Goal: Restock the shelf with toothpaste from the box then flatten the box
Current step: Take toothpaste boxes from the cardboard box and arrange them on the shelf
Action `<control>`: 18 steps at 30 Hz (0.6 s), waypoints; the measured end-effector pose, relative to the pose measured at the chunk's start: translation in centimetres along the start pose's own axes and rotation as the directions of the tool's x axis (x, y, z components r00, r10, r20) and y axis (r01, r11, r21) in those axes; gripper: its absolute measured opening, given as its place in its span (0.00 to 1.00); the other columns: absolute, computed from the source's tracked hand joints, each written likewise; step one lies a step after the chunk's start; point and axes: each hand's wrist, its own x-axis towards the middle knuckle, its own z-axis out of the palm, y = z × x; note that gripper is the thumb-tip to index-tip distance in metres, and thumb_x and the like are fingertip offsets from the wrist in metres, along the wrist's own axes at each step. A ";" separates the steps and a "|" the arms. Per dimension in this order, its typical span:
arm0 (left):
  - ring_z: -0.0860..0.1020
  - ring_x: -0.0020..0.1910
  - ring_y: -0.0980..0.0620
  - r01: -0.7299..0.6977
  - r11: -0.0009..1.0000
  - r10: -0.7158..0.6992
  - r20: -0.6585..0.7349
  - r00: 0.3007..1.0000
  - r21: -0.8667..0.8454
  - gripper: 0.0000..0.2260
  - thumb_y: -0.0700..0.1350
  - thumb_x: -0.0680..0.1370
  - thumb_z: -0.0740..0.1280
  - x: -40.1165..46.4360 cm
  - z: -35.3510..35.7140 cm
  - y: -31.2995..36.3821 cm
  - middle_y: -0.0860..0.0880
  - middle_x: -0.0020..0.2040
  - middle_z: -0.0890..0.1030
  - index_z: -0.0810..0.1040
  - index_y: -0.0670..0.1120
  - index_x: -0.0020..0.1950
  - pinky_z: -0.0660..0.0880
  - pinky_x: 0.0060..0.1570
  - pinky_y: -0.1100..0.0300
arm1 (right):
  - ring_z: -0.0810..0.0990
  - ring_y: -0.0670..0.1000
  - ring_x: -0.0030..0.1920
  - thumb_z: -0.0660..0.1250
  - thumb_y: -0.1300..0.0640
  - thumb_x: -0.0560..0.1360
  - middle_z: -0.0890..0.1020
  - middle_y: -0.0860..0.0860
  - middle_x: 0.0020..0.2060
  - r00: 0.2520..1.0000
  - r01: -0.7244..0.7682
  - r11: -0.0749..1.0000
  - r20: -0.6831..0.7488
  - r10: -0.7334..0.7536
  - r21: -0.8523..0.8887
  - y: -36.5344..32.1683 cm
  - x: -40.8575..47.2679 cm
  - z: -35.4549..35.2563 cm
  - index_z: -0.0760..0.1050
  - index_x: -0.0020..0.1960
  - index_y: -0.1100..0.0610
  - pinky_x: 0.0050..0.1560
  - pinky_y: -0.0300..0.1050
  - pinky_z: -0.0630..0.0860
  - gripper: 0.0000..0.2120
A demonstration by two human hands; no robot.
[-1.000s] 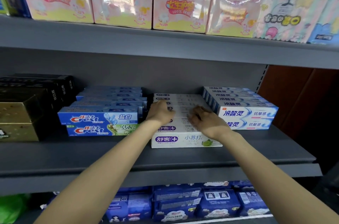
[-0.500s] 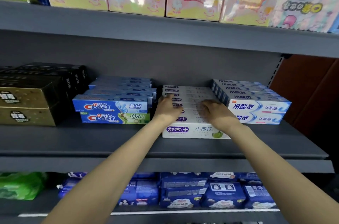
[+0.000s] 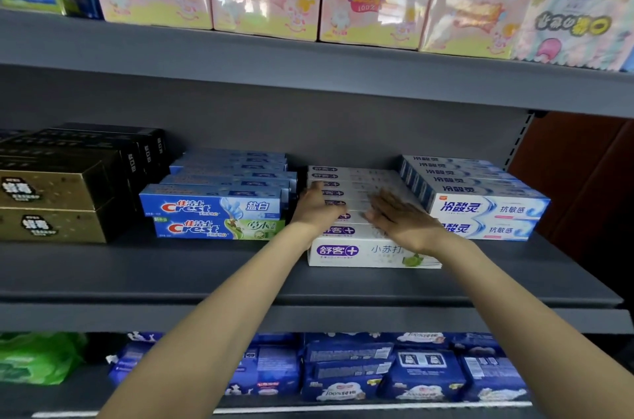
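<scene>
I see both hands resting on the row of white cardboard toothpaste cartons with purple logos [image 3: 363,248], which sits in the middle of the grey metal shelf [image 3: 206,274]. The left hand [image 3: 317,207] lies on the left end of the row, fingers pointing far; I cannot tell how much they curl. The right hand [image 3: 398,216] lies flat, fingers straight and spread, holding nothing. Just left of the row stand 2 tiers of blue Crest cartons [image 3: 212,217]; touching its right side are white-and-blue cartons [image 3: 487,216]. Far left sit gold-and-black boxes [image 3: 55,205].
</scene>
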 end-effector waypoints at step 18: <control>0.75 0.60 0.46 0.048 0.973 -0.056 0.029 0.998 0.224 0.25 0.46 0.68 0.76 4.6 -0.1 1.4 0.44 0.62 0.75 0.73 0.45 0.62 0.74 0.57 0.58 | 0.45 0.52 0.77 0.42 0.42 0.81 0.49 0.51 0.77 0.999 -0.016 0.998 -0.042 0.013 -0.064 -1.0 2.0 -0.7 0.44 0.77 0.52 0.75 0.53 0.44 0.27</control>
